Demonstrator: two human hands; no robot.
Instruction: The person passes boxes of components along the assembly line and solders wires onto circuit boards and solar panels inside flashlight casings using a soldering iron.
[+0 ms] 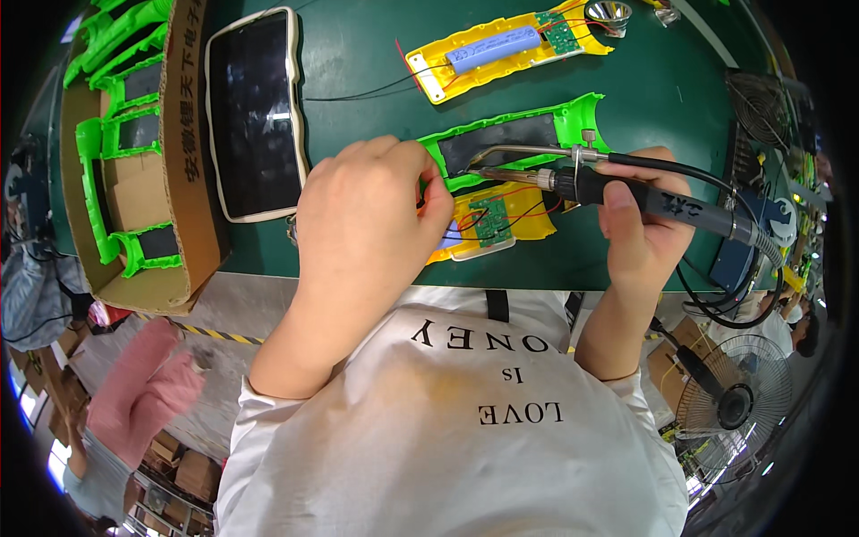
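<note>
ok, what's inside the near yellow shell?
In the shell: a green board, red wires and part of a blue cell. The left hand covers the left end, hiding the rest of the cell; what's under the board can't be seen.

Bright light, glare on tablet (254, 118), warped edges
</note>
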